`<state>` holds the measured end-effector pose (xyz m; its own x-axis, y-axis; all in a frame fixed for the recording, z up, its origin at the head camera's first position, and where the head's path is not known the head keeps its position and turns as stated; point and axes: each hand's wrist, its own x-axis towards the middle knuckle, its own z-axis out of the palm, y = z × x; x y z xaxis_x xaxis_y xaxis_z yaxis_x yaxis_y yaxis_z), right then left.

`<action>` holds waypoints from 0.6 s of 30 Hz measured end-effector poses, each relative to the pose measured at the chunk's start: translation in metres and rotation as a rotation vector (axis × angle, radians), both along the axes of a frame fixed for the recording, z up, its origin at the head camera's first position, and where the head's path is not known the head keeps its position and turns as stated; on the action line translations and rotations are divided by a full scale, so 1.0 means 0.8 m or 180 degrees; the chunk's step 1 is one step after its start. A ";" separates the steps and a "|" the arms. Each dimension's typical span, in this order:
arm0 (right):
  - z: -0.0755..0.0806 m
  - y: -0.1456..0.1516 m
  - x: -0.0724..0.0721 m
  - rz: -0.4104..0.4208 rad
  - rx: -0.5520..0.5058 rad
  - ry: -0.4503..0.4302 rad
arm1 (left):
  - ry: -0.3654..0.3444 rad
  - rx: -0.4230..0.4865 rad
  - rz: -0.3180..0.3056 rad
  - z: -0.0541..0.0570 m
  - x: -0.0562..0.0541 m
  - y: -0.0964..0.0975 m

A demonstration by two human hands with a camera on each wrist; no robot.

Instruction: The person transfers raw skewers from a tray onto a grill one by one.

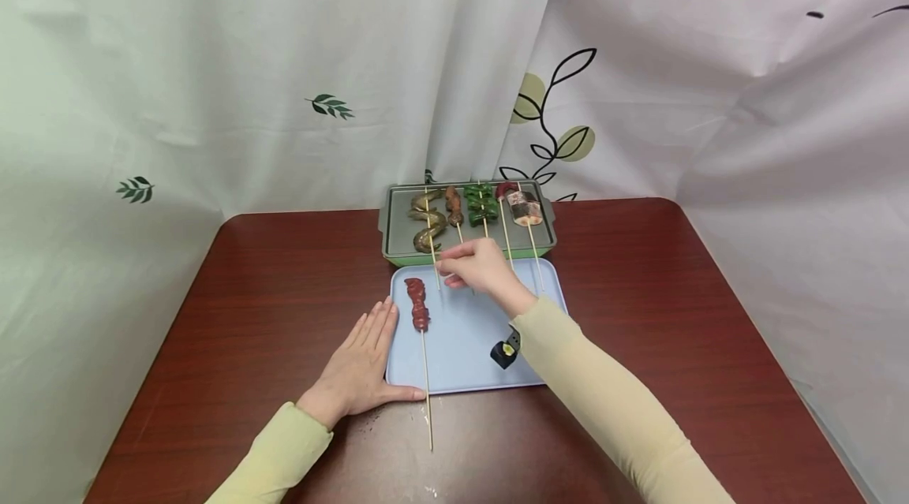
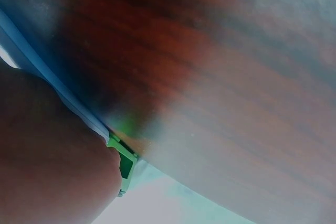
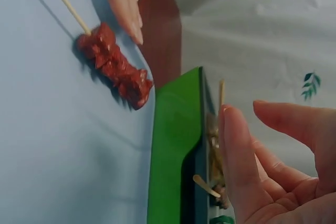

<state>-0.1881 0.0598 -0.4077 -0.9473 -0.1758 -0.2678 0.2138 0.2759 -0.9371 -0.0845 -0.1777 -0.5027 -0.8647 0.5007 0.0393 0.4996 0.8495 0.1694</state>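
Note:
My right hand (image 1: 483, 267) hovers at the grill pan's near edge. Its thumb and index finger stand apart beside the stick of a wavy olive-brown skewer (image 1: 428, 220); the right wrist view shows the gap between the fingertips. A blue tray (image 1: 461, 362) lies in front of the pan, and on its left side is a skewer of red meat (image 1: 419, 307), its stick reaching past the near edge. My left hand (image 1: 362, 366) rests flat along the tray's left edge, fingers straight, thumb at the front-left corner close to that stick.
The grill pan (image 1: 398, 242), grey with a green side, also holds a brown meat skewer (image 1: 454, 207), a green skewer (image 1: 480, 204), a red skewer (image 1: 506, 190) and a pale, dark-skinned skewer (image 1: 525, 207). Their sticks overhang the tray. White curtains (image 1: 284, 54) surround the brown table (image 1: 639, 315).

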 end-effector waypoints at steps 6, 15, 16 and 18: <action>0.004 0.013 0.032 0.0151 -0.0087 0.0129 | -0.0021 -0.0006 0.0009 -0.001 0.000 0.000; -0.010 0.026 0.072 0.0261 -0.0257 0.0173 | 0.0025 -0.0077 0.0032 -0.014 -0.004 -0.003; -0.013 0.026 0.076 0.0277 -0.0267 0.0150 | 0.0027 -0.0072 0.0036 -0.014 -0.004 -0.003; -0.021 0.026 0.082 0.0320 -0.0268 0.0107 | 0.0027 -0.0061 0.0035 -0.014 -0.004 -0.003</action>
<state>-0.1226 0.0809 -0.4245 -0.9319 -0.2909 -0.2166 0.1572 0.2144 -0.9640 -0.0873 -0.1805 -0.5142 -0.8698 0.4919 0.0371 0.4916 0.8580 0.1490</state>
